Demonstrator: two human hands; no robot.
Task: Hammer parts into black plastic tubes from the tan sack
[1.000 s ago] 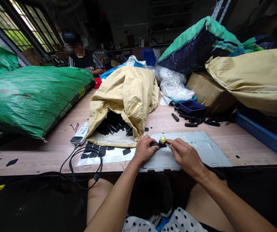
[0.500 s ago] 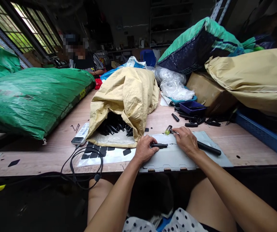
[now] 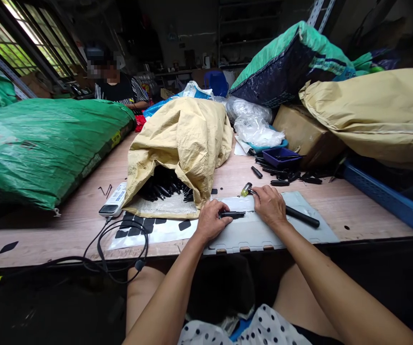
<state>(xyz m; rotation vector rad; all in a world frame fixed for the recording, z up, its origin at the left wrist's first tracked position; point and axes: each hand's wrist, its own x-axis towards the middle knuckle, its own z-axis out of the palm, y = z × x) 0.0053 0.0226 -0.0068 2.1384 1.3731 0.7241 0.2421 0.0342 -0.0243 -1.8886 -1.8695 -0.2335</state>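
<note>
My left hand (image 3: 211,218) is closed around a slim black pen-like piece (image 3: 235,214), which lies low over a grey board (image 3: 264,235) with its thin end pointing right. To the right of it, my right hand (image 3: 270,205) is wrapped round a small hammer (image 3: 303,217) near its head. The hammer's yellowish head tip points left, and its black handle extends to the right behind the hand. Just beyond my left hand, a cream sack (image 3: 177,139) lies with its mouth toward me, showing many black pieces (image 3: 165,184) inside.
Loose black pieces (image 3: 280,183) lie around a purple tray (image 3: 281,157) at the back right. A blue basket (image 3: 382,196) stands at the right, a green sack (image 3: 48,148) at the left. A cabled white device (image 3: 114,200) sits near a black-sticker sheet (image 3: 170,235). Across the table is another person (image 3: 120,91).
The whole view has shifted slightly, so things appear a little further left. Both hands keep their holds on the black piece and the hammer, with hardly any other movement.
</note>
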